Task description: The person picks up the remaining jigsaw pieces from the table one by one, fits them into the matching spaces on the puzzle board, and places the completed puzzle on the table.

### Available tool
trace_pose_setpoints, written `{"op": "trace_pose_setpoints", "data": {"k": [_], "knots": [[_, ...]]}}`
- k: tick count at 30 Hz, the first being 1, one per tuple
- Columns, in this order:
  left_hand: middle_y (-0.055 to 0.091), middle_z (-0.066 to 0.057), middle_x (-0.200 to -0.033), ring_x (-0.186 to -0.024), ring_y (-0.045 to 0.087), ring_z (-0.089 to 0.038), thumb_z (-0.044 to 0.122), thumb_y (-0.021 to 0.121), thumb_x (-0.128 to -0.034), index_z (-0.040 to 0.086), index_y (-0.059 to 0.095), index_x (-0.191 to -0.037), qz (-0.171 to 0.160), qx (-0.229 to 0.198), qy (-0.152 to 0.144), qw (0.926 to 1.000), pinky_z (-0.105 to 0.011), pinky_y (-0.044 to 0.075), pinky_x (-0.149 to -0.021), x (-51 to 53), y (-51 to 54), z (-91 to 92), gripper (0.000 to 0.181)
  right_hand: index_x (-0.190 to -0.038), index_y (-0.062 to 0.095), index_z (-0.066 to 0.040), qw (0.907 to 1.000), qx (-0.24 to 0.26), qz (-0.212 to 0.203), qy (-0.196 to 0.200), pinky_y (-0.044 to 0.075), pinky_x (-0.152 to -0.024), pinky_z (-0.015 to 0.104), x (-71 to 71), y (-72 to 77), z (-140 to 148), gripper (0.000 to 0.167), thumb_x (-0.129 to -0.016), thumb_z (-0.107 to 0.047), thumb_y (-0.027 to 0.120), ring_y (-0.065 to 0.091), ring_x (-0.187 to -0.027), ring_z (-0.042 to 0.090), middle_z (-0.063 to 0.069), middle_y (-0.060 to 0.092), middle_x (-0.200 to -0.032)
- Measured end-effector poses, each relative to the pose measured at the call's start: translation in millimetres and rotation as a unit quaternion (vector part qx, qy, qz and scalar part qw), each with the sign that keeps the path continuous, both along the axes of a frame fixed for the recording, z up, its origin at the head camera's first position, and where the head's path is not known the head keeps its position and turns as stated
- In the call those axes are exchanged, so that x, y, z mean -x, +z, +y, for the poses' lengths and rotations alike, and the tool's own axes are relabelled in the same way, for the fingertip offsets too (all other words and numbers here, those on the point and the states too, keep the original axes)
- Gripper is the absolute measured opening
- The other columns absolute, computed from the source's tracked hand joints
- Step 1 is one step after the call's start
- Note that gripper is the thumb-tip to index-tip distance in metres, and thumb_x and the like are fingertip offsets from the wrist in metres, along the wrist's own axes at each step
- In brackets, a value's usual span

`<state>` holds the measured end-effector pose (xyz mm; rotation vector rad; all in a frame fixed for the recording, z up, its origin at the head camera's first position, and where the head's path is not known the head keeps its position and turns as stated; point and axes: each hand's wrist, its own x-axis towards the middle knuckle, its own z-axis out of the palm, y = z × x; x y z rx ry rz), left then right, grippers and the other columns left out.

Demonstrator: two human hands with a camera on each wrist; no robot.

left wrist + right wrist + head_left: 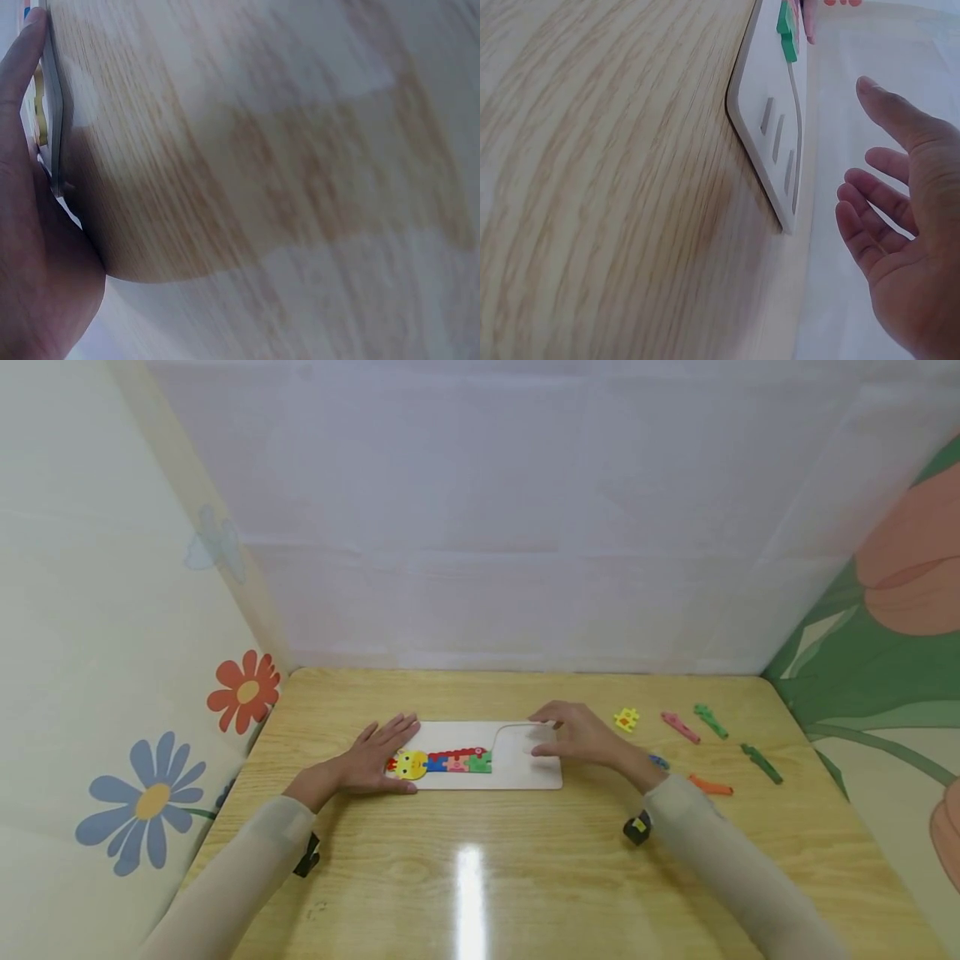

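A white puzzle board [525, 781] lies on the wooden table, partly filled with a giraffe. Its yellow head piece [411, 766] is at the left, followed by a blue piece [436, 765], a pink piece [457, 765] and a green piece [480, 763], with a red mane along the top. My left hand [367, 762] rests on the board's left end, fingers spread and thumb along the near edge. Over the right end, where the recess is bare, hovers my right hand [579, 737]. In the right wrist view its fingers [874, 199] are loosely bent and hold nothing.
Loose pieces lie on the table [390, 877] to the right: a yellow one [626, 719], a pink one [681, 727], a green one [710, 721], a dark green one [762, 763] and an orange one [710, 786]. A blue piece [659, 762] is partly hidden by my right wrist.
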<state>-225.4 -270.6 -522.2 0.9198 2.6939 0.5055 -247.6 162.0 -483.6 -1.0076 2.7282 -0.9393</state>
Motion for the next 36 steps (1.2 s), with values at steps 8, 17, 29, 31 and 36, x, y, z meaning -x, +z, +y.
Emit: {"op": "trace_pose_setpoints", "data": {"k": [8, 17, 29, 31, 36], "knots": [[0.011, -0.018, -0.177, -0.163, 0.007, -0.042, 0.061, 0.076, -0.0894, 0.002, 0.017, -0.169, 0.002, -0.002, -0.002, 1.0, -0.073, 0.004, -0.124, -0.4, 0.9, 0.2, 0.115, -0.128, 0.072, 0.002, 0.9998, 0.0, 0.022, -0.002, 0.061, -0.092, 0.044, -2.4, 3.7, 15.0, 0.059, -0.084, -0.031, 0.092, 0.07, -0.115, 0.031, 0.016, 0.073, -0.128], [0.01, -0.017, -0.178, -0.163, 0.006, -0.043, 0.062, 0.075, -0.0896, 0.002, 0.017, -0.169, 0.0, -0.005, -0.004, 1.0, -0.073, 0.003, -0.124, -1.5, 2.5, 1.0, 0.115, -0.133, 0.069, 0.001, 0.9992, -0.006, 0.027, -0.028, 0.061, -0.093, 0.046, -2.3, 1.2, 32.5, 0.061, -0.084, -0.027, 0.092, 0.071, -0.11, 0.033, 0.017, 0.072, -0.129], [0.01, -0.018, -0.178, -0.163, 0.005, -0.043, 0.062, 0.075, -0.0899, 0.002, 0.017, -0.169, -0.002, -0.006, -0.005, 1.0, -0.073, 0.002, -0.124, -1.4, 3.6, 1.1, 0.115, -0.138, 0.067, -0.001, 0.9964, -0.014, 0.019, -0.082, 0.059, -0.095, 0.053, 2.6, 0.3, 63.5, 0.066, -0.085, -0.033, 0.091, 0.07, -0.113, 0.037, 0.02, 0.07, -0.133], [0.01, -0.018, -0.177, -0.163, 0.006, -0.043, 0.062, 0.075, -0.0899, 0.002, 0.017, -0.169, -0.001, -0.007, -0.005, 1.0, -0.073, 0.002, -0.124, -1.4, 3.0, 0.9, 0.115, -0.139, 0.066, 0.0, 0.9962, -0.011, 0.013, -0.085, 0.058, -0.097, 0.054, 2.5, 0.8, 68.4, 0.066, -0.086, -0.032, 0.09, 0.069, -0.115, 0.038, 0.02, 0.069, -0.134], [0.011, -0.018, -0.177, -0.163, 0.006, -0.043, 0.061, 0.075, -0.0897, 0.002, 0.017, -0.169, 0.0, -0.006, -0.003, 1.0, -0.073, 0.003, -0.124, -1.1, 1.7, 0.7, 0.115, -0.141, 0.064, 0.001, 0.9954, -0.012, 0.006, -0.095, 0.057, -0.098, 0.055, 1.3, 4.2, 80.3, 0.067, -0.088, -0.032, 0.089, 0.067, -0.118, 0.04, 0.021, 0.068, -0.135]]}}
